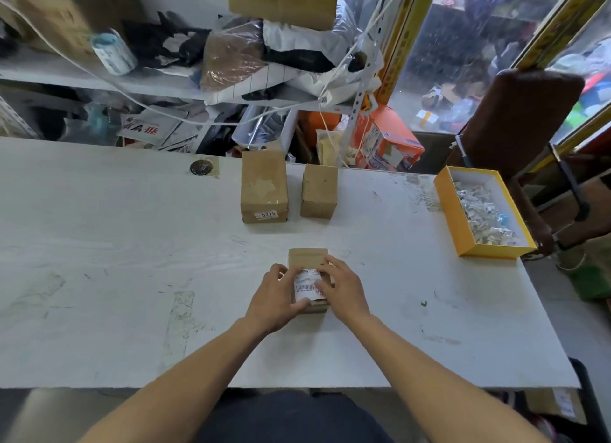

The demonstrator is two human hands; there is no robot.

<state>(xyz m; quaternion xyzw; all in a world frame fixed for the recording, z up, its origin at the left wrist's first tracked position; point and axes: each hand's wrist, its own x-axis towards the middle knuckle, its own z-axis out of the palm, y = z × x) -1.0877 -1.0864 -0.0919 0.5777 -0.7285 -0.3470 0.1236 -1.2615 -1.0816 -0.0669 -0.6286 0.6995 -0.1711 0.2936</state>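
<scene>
Head view: small box (307,260) on the desk (132,244), halfway between the left and right edges, closer to the near edge than the far one. Lies long-ways, pointing from the near edge to the far edge. White label (305,285) on top, at the near end. Left hand (276,302) on the left side of the box, fingers curled round it, holding it. Right hand (344,290) on the top and right side, bent fingers on the label; hard to tell whether pinching the paper or just pressing it. Both hands touching, neither one nearer. Probably no reaching needed for more label work, just small finger moves. Bigger box (264,187) and plain box (319,192) near the far edge, well apart from the hands. Yellow tray (449,211) by the right edge.
</scene>
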